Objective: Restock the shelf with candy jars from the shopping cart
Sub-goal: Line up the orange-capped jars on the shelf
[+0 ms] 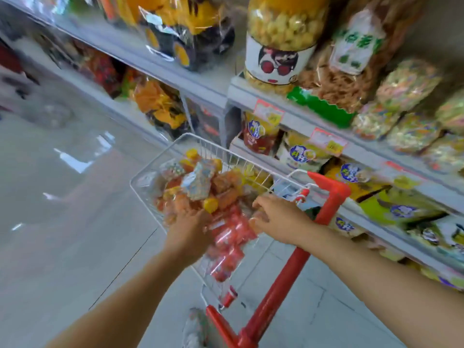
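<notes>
Left hand against the left flank of the clear jar of red candy, lying in the cart; fingers blurred, grip unclear. Jar probably rigid plastic, slick, fairly heavy: best held two-handed at the sides. Right hand cups its right side, closure unclear. Shelf just beside.

Whole frame is motion-blurred. The left hand smears into the red jar at the fingertips, so can't tell if it grips. The right hand covers the jar's far end, grip equally unclear. Jar label unreadable. Contents of the cart blur into 1 orange-yellow heap, no separate items countable. Print on the price tags illegible. The tub on the upper shelf is cut off by the top edge; both forearms by the bottom edge.
</notes>
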`<state>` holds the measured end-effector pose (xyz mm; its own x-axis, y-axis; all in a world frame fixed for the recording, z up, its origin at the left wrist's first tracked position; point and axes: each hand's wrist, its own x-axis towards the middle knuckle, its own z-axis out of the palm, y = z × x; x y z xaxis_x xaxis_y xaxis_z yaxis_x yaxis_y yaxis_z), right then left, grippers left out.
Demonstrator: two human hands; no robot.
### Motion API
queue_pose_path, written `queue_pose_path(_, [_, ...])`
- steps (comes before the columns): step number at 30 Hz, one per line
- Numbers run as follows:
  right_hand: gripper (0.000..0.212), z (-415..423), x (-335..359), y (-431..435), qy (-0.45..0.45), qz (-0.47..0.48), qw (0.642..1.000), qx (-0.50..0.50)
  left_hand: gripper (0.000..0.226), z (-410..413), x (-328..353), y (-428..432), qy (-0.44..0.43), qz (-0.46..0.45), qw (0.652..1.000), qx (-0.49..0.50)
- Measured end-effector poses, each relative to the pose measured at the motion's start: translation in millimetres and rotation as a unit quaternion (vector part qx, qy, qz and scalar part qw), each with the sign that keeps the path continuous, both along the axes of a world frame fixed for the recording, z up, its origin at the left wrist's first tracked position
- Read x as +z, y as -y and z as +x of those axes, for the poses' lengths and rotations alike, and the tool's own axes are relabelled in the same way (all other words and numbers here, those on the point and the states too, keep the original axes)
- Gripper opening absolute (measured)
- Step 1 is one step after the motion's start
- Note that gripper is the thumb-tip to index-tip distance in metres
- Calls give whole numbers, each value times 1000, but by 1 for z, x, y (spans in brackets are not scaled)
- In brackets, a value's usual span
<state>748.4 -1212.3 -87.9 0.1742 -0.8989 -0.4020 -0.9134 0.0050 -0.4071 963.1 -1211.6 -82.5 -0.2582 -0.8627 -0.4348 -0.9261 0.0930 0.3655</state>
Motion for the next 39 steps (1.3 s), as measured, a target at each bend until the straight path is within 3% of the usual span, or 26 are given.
queue_pose_path(6, [40, 28, -50, 21, -201, 90, 972, 80, 39, 23, -35, 4, 19, -2, 1000, 17])
queue_pose_path(9, [37, 32, -62, 26, -262, 80, 956, 101, 38, 26, -43, 8, 21, -11, 1000, 20])
queue_pose_path(13, [28, 36, -56, 29, -236, 48, 968, 66, 23, 26, -43, 12, -42, -16, 997, 68])
queue_pose_path(15, [31, 38, -39, 32, -193, 11, 981, 36, 26, 23, -36, 15, -112, 41, 979, 165])
queue_pose_path(16, [34, 38, -29, 33, -151, -13, 988, 19, 32, 19, -31, 16, -180, 102, 948, 242])
queue_pose_path(18, [37, 41, -10, 35, -20, -37, 999, -3, 45, 12, -20, 20, -332, 250, 823, 387])
queue_pose_path(20, [45, 48, 3, 33, 103, -44, 993, 28, 59, 7, -12, 24, -422, 357, 705, 443])
queue_pose_path(22, [59, 58, 6, 28, 175, -37, 982, 66, 59, 6, -9, 28, -481, 393, 637, 456])
queue_pose_path(25, [71, 66, 1, 25, 223, -26, 971, 80, 41, 11, -9, 30, -504, 339, 649, 458])
queue_pose_path(27, [64, 69, -6, 31, 223, -34, 973, 40, 38, 23, -15, 31, -476, 288, 676, 483])
queue_pose_path(30, [48, 75, -26, 45, 136, -33, 989, -39, 36, 44, -25, 34, -427, 218, 701, 527])
queue_pose_path(33, [65, 93, -52, 55, 35, 29, 996, -78, 32, 58, -27, 35, -439, 203, 699, 527])
queue_pose_path(35, [73, 107, -67, 59, 9, 33, 994, -104, 28, 63, -29, 34, -441, 210, 707, 512])
queue_pose_path(39, [53, 119, -82, 64, 6, -18, 988, -152, 24, 69, -31, 35, -434, 212, 725, 491])
